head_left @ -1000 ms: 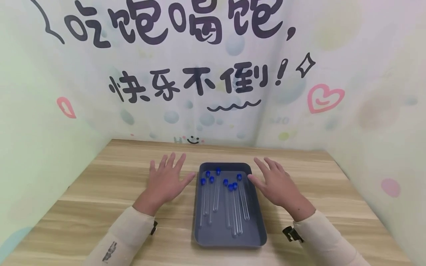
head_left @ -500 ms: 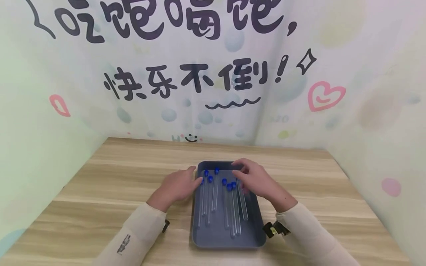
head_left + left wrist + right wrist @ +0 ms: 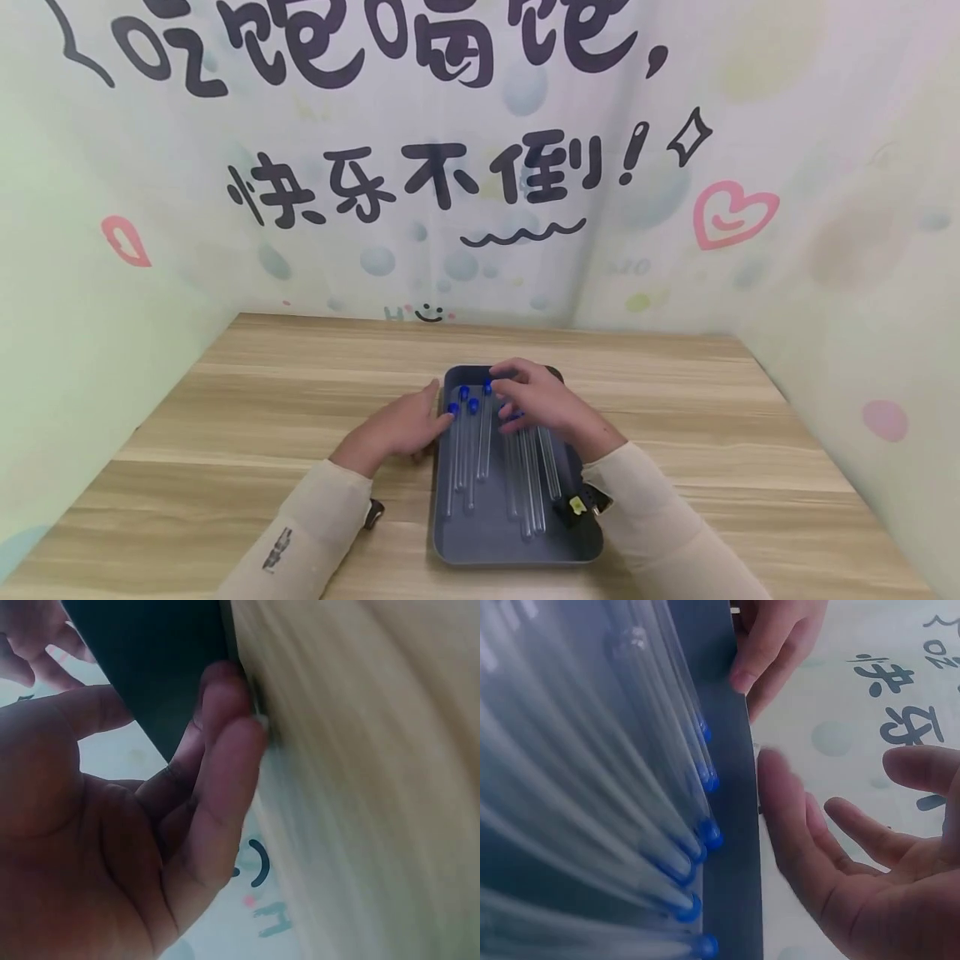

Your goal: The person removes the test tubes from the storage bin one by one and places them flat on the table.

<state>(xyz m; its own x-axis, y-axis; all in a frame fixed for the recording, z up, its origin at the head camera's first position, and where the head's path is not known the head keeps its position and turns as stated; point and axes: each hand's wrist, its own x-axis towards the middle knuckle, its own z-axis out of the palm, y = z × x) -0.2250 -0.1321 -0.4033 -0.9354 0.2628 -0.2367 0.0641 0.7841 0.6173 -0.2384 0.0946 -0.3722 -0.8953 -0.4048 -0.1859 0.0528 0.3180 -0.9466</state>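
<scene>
A dark grey tray [image 3: 491, 546] sits on the table, holding several clear test tubes [image 3: 471, 467] with blue caps [image 3: 473, 406] toward the far end. My left hand [image 3: 396, 429] holds the tray's left side. Its thumb lies at the rim and its fingers bend against the outer wall [image 3: 157, 667] in the left wrist view. Above the right group of tubes hovers my right hand [image 3: 543, 404], fingers loosely bent around nothing, covering most caps there. The right wrist view shows the right hand [image 3: 877, 892] apart from the blue-capped tubes [image 3: 634, 817].
The wooden table [image 3: 285, 400] extends on both sides of the tray. Behind it hangs a white printed backdrop [image 3: 420, 275] with black writing. A dark wrist strap [image 3: 581, 504] on the right sleeve overlaps the tray's right edge.
Both hands began spread beside the tray. The left has moved in and taken hold of its left side. The right has moved leftward over the tubes. The tubes look unmoved.
</scene>
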